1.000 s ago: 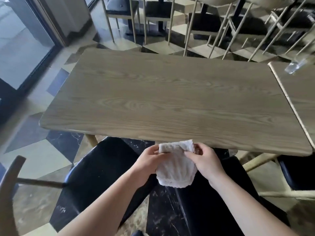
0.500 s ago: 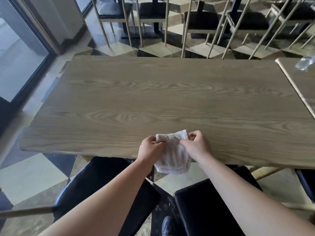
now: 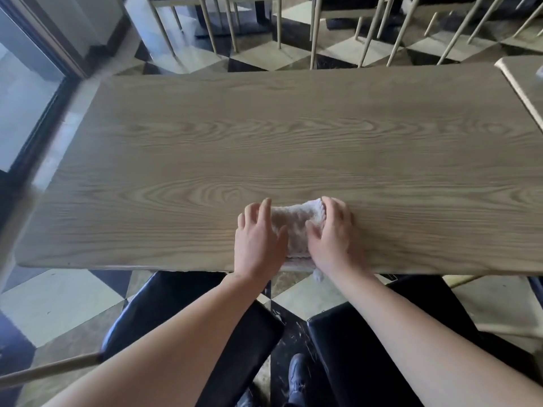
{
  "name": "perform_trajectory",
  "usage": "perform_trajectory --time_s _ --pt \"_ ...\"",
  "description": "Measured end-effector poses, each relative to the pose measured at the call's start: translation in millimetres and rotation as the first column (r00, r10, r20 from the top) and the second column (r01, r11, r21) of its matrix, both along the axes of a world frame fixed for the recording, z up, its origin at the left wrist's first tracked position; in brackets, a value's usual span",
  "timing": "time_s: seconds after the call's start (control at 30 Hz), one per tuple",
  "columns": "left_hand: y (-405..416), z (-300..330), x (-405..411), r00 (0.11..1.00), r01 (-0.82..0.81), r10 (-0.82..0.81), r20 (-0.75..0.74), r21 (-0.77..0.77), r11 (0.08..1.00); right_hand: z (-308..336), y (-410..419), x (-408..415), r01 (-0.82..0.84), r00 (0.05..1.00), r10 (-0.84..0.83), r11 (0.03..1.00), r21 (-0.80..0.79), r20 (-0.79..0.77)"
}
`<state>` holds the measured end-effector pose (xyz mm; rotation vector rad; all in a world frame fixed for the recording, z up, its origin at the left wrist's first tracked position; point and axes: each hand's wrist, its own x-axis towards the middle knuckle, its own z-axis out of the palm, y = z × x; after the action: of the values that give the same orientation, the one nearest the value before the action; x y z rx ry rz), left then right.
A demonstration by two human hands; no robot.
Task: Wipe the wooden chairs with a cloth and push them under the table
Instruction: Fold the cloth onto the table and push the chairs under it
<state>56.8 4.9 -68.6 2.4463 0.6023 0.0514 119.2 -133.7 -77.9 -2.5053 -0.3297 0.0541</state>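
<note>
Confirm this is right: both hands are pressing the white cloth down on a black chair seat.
Not quite. Left hand and right hand do press the white cloth, but it lies on the wooden table near its front edge, as the head view shows.

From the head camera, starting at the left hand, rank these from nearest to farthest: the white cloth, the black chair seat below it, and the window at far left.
From the left hand:
1. White folded cloth, touching, on the wooden table.
2. Black padded chair seat, below, near side.
3. Large glass window, far left.

Wood-grain bench (image 3: 205,148) spans frame. White cloth (image 3: 295,227) lies folded at 6 o'clock on its near edge (one corner overhangs), both hands resting on it.
</note>
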Motion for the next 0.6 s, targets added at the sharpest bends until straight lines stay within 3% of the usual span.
perform_trajectory --time_s 0.07,0.13,0.4,0.53,0.6 --pt "1.6 -5.9 -14.7 0.972 0.235 -0.236 -0.018 0.182 0.955 0.9 -7.0 -18.6 -0.155 0.985 0.163 0.982 -0.109 0.061" --pt "5.1 -16.2 -27.0 0.932 0.363 -0.358 -0.065 0.2 0.91 -3.5 -14.3 -35.5 -0.28 0.958 0.288 0.939 -0.198 0.011" --pt "9.3 -14.5 -21.0 0.837 0.475 -0.367 -0.405 0.206 0.855 -11.0 -19.5 -42.6 -0.356 0.933 0.306 0.863 -0.359 -0.189" --pt "2.9 16.0 -9.4 0.716 0.544 -0.362 -0.597 0.153 0.825 12.0 -12.2 -32.4 -0.398 0.902 0.289 0.847 -0.354 -0.322" --pt "-3.0 45.0 -20.0 0.688 0.514 -0.34 -0.641 0.1 0.852 41.7 -10.8 -33.2 -0.413 0.871 0.262 0.848 -0.332 -0.415"
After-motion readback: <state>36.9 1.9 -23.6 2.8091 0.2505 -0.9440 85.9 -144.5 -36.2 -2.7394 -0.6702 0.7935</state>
